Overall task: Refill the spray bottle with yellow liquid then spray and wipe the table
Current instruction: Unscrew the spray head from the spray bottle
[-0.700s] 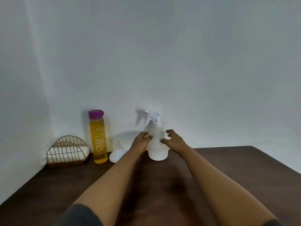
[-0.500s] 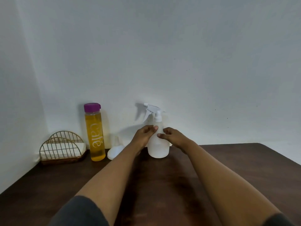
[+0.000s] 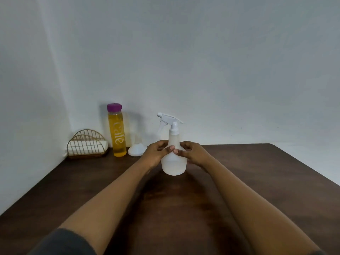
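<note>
A translucent white spray bottle (image 3: pixel 173 164) with a white trigger head stands upright on the dark wooden table (image 3: pixel 248 181). My left hand (image 3: pixel 156 153) grips its shoulder from the left, thumb across the front. My right hand (image 3: pixel 193 153) grips it from the right, fingers curled round the body. A tall clear bottle of yellow liquid (image 3: pixel 117 132) with a purple cap stands at the back left by the wall. A small white funnel (image 3: pixel 137 149) sits upside down between the two bottles.
A gold wire holder (image 3: pixel 86 144) with white cloths or napkins inside stands in the back left corner. White walls close the back and left sides. The table's right edge runs diagonally at the far right.
Both hands closed in from either side and now grip the spray bottle, which has come nearer to me from the wall. The camera view shifted.
</note>
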`<state>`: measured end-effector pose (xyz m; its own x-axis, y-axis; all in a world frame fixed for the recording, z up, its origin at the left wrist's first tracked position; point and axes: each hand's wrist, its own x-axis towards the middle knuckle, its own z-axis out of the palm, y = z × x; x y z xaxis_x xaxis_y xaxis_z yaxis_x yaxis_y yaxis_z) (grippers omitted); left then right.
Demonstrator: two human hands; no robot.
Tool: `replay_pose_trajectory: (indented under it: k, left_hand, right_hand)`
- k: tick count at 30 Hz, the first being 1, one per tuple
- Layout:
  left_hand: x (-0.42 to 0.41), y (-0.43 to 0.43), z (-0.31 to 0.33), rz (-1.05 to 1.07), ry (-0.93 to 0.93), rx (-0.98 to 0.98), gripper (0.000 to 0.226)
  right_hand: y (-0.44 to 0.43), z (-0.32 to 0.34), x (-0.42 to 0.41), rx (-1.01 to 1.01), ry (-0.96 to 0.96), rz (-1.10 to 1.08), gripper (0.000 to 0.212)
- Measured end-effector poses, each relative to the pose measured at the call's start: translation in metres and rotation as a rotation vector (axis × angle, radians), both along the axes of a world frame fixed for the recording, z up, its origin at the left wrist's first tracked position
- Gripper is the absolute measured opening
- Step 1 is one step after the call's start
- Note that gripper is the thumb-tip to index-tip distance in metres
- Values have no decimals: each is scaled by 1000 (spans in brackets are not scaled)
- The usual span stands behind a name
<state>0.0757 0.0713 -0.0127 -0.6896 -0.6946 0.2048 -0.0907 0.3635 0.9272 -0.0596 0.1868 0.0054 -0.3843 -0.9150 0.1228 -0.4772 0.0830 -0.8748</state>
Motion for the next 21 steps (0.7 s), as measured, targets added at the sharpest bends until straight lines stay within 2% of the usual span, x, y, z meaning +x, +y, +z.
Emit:
replay_pose_trajectory:
  k: [4,9,13,21]
  left_hand:
    - [44,56,1,-49,57,36,63]
    - [92,111,-2,-46,35,-21,57]
    - [119,141,-4,-31,37,-36,60]
    - [140,168,-4,-24,87,-38,57]
  right_hand:
    - [48,-2,35,-8,-34,32,65]
    - [97,-7,74,-5,2,42,68]
    - [125,-11,98,-23,12,41,68]
    - [153,-19,124,-111,23,17,50]
